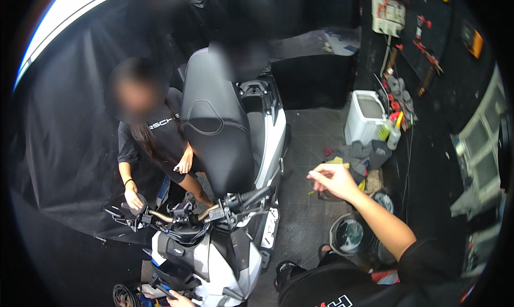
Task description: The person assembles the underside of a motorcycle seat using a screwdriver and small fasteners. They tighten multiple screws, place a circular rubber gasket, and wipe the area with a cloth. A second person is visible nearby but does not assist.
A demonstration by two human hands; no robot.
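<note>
Cut by the lower edge: the left hand (pixel 181 301), only partly in sight. Cannot judge its grip on the dark object (pixel 165 291) beside it (slim, but too small to name). Cannot see inside the curled fingers of the right hand (pixel 334 179) either. Blurred over: the co-worker's head (pixel 136 90). Partly hidden behind the black seat (pixel 214 119): the co-worker's legs (pixel 193 188). Cropped below: the motorcycle's front (pixel 230 264) and a dark coil (pixel 125 295).

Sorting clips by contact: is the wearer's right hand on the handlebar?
No, the right hand is apart from the handlebar, floor showing between them.
</note>
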